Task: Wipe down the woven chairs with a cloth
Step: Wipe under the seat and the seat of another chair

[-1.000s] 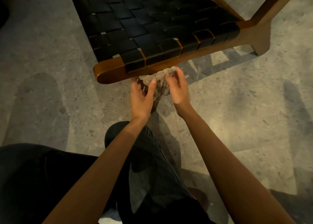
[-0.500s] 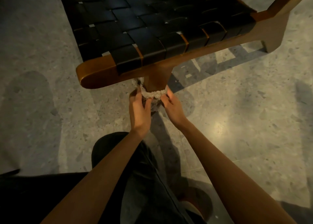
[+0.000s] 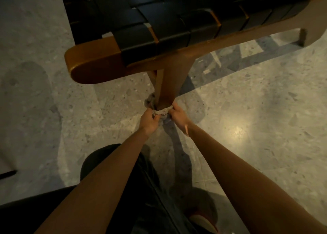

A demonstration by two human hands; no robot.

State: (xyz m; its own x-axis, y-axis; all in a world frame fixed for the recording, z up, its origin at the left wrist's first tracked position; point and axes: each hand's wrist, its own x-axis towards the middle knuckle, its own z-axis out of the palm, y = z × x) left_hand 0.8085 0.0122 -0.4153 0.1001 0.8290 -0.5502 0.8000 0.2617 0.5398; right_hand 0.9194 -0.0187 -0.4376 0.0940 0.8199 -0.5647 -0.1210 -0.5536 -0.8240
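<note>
A chair with a black woven seat (image 3: 159, 21) and a brown wooden frame (image 3: 93, 63) fills the top of the view. Its front leg (image 3: 169, 85) runs down toward the floor. A grey cloth (image 3: 161, 111) is wrapped round the bottom of that leg. My left hand (image 3: 149, 119) grips the cloth's left end and my right hand (image 3: 177, 116) grips its right end, both low down near the floor. Part of the cloth bulges out behind the leg on the left.
Speckled grey stone floor (image 3: 247, 127) lies all around, with the chair's shadow to the right. A second chair leg (image 3: 304, 38) stands at the far right. My dark-trousered knee (image 3: 109, 163) and a shoe (image 3: 203, 221) are below my arms.
Both hands have slid the cloth down the front leg, from just under the seat rail to the leg's bottom. The view has moved closer to the chair.
</note>
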